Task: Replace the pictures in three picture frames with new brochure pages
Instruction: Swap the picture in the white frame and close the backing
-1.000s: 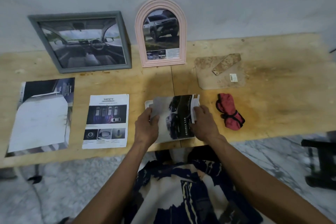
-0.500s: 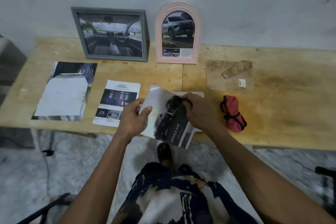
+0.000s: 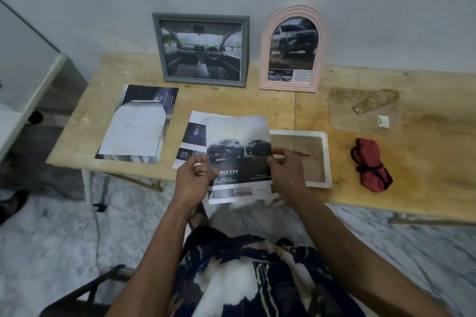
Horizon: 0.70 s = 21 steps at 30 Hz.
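Observation:
A brochure page (image 3: 238, 152) showing dark pickup trucks is lifted above the table's front edge. My left hand (image 3: 194, 179) pinches its left edge and my right hand (image 3: 287, 171) pinches its right edge. Behind my right hand a white rectangular frame (image 3: 325, 159) lies face down on the table, open at the back. A grey frame (image 3: 202, 49) with a car-interior picture and a pink arched frame (image 3: 293, 49) with an SUV picture lean against the wall. A safety page (image 3: 193, 136) lies partly hidden under the held page.
A larger brochure (image 3: 137, 123) lies at the table's left. A brown backing board with its stand (image 3: 365, 110) lies at the right, with a red cloth bundle (image 3: 372, 165) in front of it. A white cabinet (image 3: 31, 80) stands at the far left of the wooden table (image 3: 425, 162).
Both hands have lifted the truck page off the white frame, raising and turning it upright; the frame's open back now shows. The camera has shifted so the scene sits further right.

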Available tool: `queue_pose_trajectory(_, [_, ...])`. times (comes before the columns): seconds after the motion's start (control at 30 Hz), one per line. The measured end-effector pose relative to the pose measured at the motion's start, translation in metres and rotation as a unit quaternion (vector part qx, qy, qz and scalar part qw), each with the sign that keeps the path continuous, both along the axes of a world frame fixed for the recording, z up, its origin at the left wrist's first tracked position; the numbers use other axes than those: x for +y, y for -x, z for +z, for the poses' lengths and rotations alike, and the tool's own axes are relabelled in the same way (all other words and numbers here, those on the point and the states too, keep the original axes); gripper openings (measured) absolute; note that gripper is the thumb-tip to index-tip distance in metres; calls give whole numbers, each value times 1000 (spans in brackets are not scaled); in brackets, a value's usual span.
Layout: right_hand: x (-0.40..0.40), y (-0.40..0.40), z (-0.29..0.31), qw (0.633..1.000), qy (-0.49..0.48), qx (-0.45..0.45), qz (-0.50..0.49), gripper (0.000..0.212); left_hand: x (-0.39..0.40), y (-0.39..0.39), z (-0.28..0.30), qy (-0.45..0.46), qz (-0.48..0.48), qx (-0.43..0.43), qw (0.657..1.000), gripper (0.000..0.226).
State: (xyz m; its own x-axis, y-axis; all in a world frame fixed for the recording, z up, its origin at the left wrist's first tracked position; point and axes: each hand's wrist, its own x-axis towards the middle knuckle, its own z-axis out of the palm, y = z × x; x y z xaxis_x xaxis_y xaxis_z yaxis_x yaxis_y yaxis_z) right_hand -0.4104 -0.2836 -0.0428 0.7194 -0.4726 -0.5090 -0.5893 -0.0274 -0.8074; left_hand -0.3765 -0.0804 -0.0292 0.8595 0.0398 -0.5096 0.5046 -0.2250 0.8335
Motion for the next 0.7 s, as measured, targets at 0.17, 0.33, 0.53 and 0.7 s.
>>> queue_pose_trajectory(0.17, [65, -59, -3, 999, 2, 19, 42, 19, 69, -63, -3, -42, -7, -22, 999, 30])
queue_pose_trajectory(0.33, [152, -124, -7, 996, -10, 52, 71, 24, 157, -135, -9, -80, -16, -27, 996, 28])
queue_pose_trajectory(0.53, [242, -180, -19, 994, 27, 63, 84, 29, 245, -198, -24, -152, -35, -18, 988, 35])
queue_pose_trajectory(0.7, [282, -203, -30, 993, 65, 57, 85, 25, 278, -230, -40, -196, -75, -30, 977, 39])
